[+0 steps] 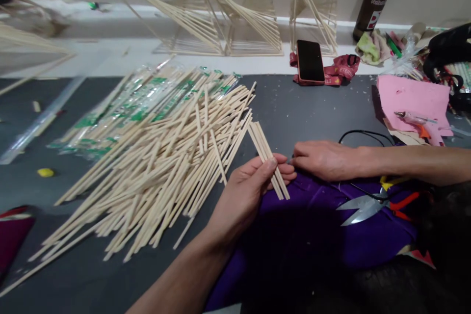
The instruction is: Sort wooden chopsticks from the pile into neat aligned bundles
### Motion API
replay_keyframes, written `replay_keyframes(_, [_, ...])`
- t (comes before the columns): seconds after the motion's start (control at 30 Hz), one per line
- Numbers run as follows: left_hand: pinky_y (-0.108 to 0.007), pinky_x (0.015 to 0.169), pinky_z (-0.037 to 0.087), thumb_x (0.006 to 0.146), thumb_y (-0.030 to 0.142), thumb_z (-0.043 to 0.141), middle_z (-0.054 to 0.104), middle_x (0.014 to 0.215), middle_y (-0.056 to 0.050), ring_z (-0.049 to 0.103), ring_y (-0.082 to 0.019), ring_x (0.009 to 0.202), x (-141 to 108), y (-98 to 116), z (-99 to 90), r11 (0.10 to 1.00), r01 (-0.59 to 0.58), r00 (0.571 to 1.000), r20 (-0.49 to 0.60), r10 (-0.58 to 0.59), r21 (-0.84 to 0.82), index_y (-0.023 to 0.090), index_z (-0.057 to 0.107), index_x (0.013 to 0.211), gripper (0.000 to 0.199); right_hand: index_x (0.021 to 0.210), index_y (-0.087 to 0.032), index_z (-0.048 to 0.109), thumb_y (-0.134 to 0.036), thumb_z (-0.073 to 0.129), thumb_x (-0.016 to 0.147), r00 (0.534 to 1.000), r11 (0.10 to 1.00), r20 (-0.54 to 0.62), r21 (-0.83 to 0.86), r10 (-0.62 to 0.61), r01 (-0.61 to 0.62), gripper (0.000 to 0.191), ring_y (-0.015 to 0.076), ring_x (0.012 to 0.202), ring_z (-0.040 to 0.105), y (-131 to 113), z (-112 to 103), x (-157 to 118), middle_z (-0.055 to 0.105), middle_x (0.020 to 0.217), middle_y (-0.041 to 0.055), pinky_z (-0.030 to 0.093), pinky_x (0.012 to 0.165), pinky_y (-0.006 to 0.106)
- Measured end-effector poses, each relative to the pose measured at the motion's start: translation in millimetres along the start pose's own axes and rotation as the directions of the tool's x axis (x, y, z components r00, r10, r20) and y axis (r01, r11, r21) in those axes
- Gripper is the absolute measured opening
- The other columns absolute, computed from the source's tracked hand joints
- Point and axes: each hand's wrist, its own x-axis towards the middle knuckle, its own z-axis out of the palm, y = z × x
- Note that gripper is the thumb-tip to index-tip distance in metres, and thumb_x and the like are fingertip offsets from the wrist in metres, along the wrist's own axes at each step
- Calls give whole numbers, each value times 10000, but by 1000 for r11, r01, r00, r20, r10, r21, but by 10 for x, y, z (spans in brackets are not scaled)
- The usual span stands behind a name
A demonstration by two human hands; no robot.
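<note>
My left hand is closed around a small bundle of thin wooden sticks, thumb on top, their lower ends lined up unevenly. They look like disposable chopsticks. Close to its fingertips is my right hand, its fingers curled and pressed together over the purple cloth; what they hold, if anything, is hidden. A big loose pile of similar sticks spreads to the left of my left hand. Behind the pile lie more sticks in clear wrappers with green print.
Scissors with open blades lie on the purple cloth, a black cord beside them. A phone, a bottle, pink paper with a glue gun, and twisted stick frames line the back. A yellow bit lies left.
</note>
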Motion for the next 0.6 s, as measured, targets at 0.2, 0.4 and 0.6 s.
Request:
replay_keyframes(0.2, [-223, 620, 571, 649, 383, 832, 734, 677, -19, 705, -153, 636, -42, 9, -53, 999, 28, 996, -84, -30, -26, 153, 674, 859, 349, 1050, -153, 600, -242, 403, 976, 989, 989, -22, 10, -145, 145, 228, 166, 785, 533, -72, 105, 104, 617, 1044, 110, 350, 612, 287])
replay_keyframes(0.4, [-216, 627, 583, 731, 321, 760, 732, 672, -13, 709, -147, 637, -15, -20, -43, 1000, 0, 993, -119, -1, -2, 156, 671, 853, 225, 1153, -148, 614, -239, 444, 959, 969, 996, -240, -82, -50, 31, 273, 185, 946, 565, 162, -378, -153, 583, 1152, 112, 402, 751, 297])
replay_keyframes(0.6, [-215, 645, 592, 741, 301, 745, 726, 675, -8, 707, -142, 643, -23, -36, -28, 1000, -11, 991, -130, 13, 21, 164, 678, 841, 183, 1019, -141, 692, -207, 441, 937, 944, 958, -213, -82, 254, -276, 273, 163, 894, 597, 345, -721, -636, 655, 982, 51, 390, 787, 279])
